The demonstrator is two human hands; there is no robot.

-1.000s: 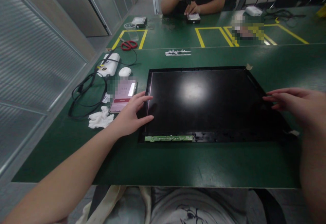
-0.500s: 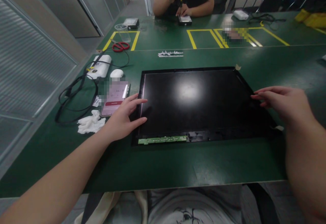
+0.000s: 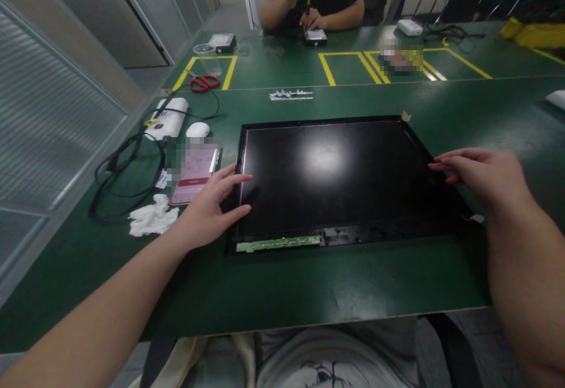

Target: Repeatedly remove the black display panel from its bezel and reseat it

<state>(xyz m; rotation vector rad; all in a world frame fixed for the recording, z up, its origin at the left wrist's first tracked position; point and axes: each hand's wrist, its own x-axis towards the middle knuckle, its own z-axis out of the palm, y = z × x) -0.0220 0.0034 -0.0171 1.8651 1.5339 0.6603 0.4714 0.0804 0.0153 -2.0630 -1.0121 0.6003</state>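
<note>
A black LCD screen panel [image 3: 322, 191] lies face up on the green table, a narrow green circuit board [image 3: 278, 243] along its near left edge. At the panel's left edge is my left hand [image 3: 214, 208], fingers and thumb spread apart and reaching over the border. On the opposite side, my right hand [image 3: 483, 173] has its fingertips pinched together at the panel's right border. The undersides of those fingers are hidden. Small pale tabs [image 3: 405, 116] stick out at the panel's right corners.
Left of the panel are a phone [image 3: 196, 173], crumpled tissue [image 3: 153, 216], a white mouse-like object [image 3: 198, 130], a white box [image 3: 168, 119], black cable and red scissors [image 3: 204, 83]. White strips [image 3: 290, 95] lie beyond the panel. Across the table, a person works with a screwdriver on a hard drive [image 3: 315, 37].
The whole view has shifted slightly, so things appear a little further left. Both hands keep their places at the panel's sides.
</note>
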